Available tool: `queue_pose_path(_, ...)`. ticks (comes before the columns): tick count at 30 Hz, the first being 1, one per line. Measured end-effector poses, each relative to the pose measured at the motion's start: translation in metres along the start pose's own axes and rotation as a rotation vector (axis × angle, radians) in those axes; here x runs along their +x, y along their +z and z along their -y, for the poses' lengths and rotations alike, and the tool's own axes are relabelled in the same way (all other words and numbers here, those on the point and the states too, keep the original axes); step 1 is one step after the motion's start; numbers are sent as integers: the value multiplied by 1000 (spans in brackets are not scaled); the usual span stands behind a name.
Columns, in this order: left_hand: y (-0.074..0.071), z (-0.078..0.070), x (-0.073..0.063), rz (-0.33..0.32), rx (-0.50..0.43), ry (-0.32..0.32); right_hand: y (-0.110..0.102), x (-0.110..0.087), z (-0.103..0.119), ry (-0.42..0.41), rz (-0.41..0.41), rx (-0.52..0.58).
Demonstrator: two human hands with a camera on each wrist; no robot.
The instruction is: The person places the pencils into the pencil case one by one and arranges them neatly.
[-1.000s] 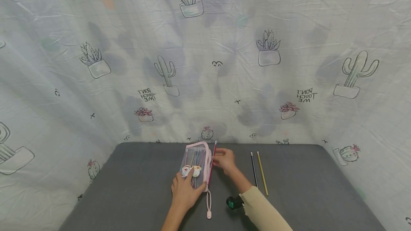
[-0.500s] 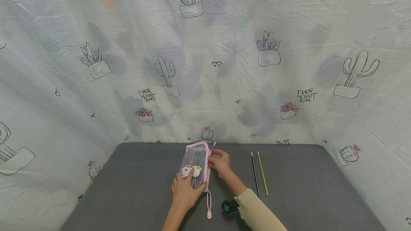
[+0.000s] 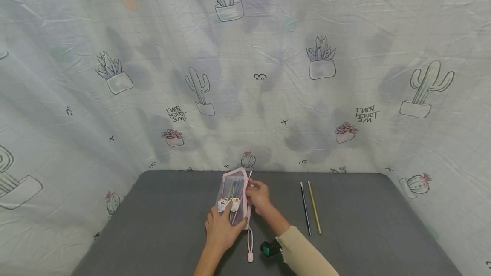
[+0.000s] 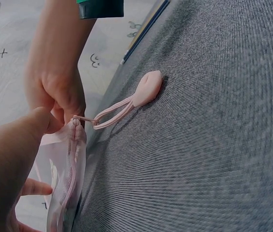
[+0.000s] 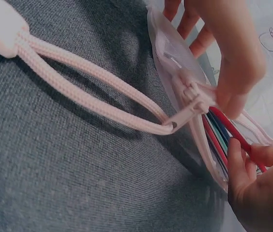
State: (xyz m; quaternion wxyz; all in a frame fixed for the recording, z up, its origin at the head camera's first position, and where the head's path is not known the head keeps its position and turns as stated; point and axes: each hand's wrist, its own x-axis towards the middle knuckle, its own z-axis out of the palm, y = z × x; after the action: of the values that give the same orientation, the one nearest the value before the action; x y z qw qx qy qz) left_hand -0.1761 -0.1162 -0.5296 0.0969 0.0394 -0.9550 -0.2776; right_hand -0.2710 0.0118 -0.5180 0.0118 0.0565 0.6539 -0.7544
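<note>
A clear pencil case (image 3: 245,195) with pink edging and a cartoon print lies on the table, several pencils inside. My left hand (image 3: 223,227) grips its near end, fingers over the front and thumb at the zip edge. At the opened right side, my right hand (image 3: 261,197) pinches a red pencil (image 5: 229,126) between thumb and fingers. Most of this pencil lies within the opening, alongside red, teal and dark blue ones; in the head view only its white end shows beyond the fingers. A pink cord pull (image 4: 147,89) hangs from the zip slider (image 5: 190,108) onto the table.
To the right, a dark pencil (image 3: 305,208) and a yellow pencil (image 3: 314,208) lie side by side on the grey table (image 3: 364,225). A curtain (image 3: 268,97) printed with cacti hangs behind the table's far edge.
My right hand has moved left to the case, taking the red pencil from beside it into the opening. My left hand and the case have stayed in place.
</note>
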Motion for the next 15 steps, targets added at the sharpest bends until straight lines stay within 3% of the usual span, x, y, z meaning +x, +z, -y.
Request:
queue_pose_path(8,-1,0,0,-8,-4,20,2,0,1,25,41,-47)
queue_pose_path(15,-1,0,-2,-12,-8,19,-2,0,0,21,130,-64)
